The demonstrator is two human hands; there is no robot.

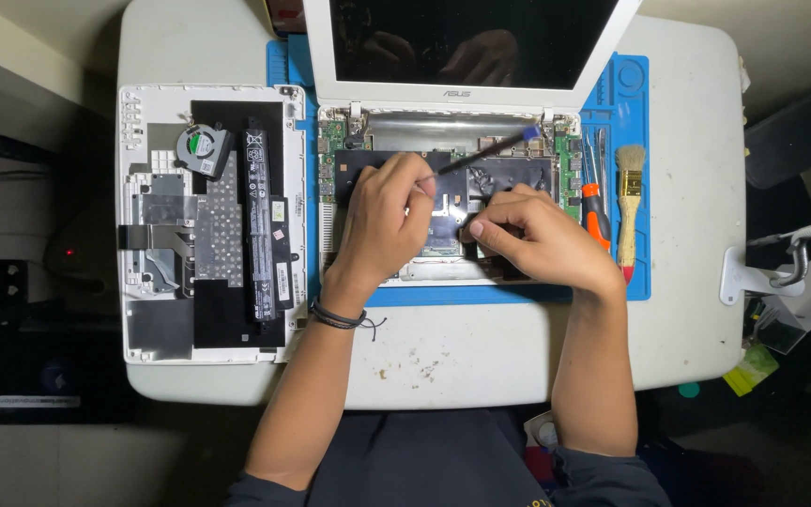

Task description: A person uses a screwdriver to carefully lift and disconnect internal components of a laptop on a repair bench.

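An opened white laptop (443,141) lies on a blue work mat (481,295), its circuit board and black inner cover exposed and its dark screen tilted up at the back. My left hand (382,221) holds a thin black tool with a blue tip (490,150), the shaft slanting up to the right over the board. My right hand (532,235) rests on the board just right of it, fingers pinched together on something small that I cannot make out.
The removed white bottom case (143,319) lies at the left with a small fan (201,148) and a long black battery (263,225) on it. A paintbrush (628,202), an orange-handled screwdriver (596,218) and tweezers sit on the mat's right side. A lamp clamp (753,277) grips the table's right edge.
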